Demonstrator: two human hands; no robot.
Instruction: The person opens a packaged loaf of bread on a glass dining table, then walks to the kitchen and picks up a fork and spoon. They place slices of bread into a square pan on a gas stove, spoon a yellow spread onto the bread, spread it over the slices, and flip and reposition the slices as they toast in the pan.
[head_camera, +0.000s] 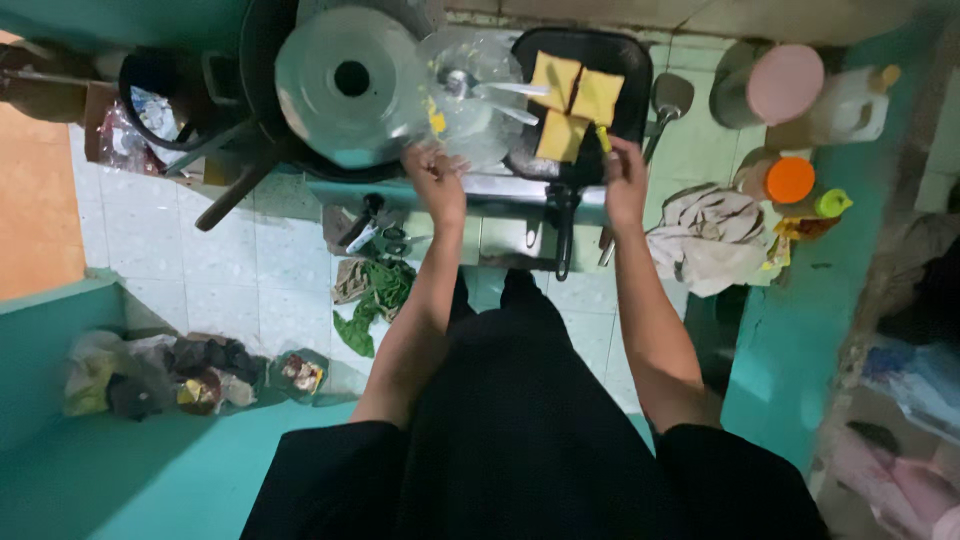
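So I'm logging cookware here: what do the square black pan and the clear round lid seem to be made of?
The square black pan looks like dark coated metal, matte, with a long handle. The clear round lid by the left hand looks like glass: see-through, glinting, though clear plastic is possible. The right hand holds a small yellow-tipped tool.

Glossy metal lid (350, 85); matt black pan (628, 60); crumpled cloth (710, 235).

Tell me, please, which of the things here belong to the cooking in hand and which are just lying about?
In use:
square pan with yellow slices
yellow-tipped utensil in the right hand
clear plastic at the left hand

Lying about:
round lid
spatula
cloth
pink-lidded container
orange-lidded jar
greens
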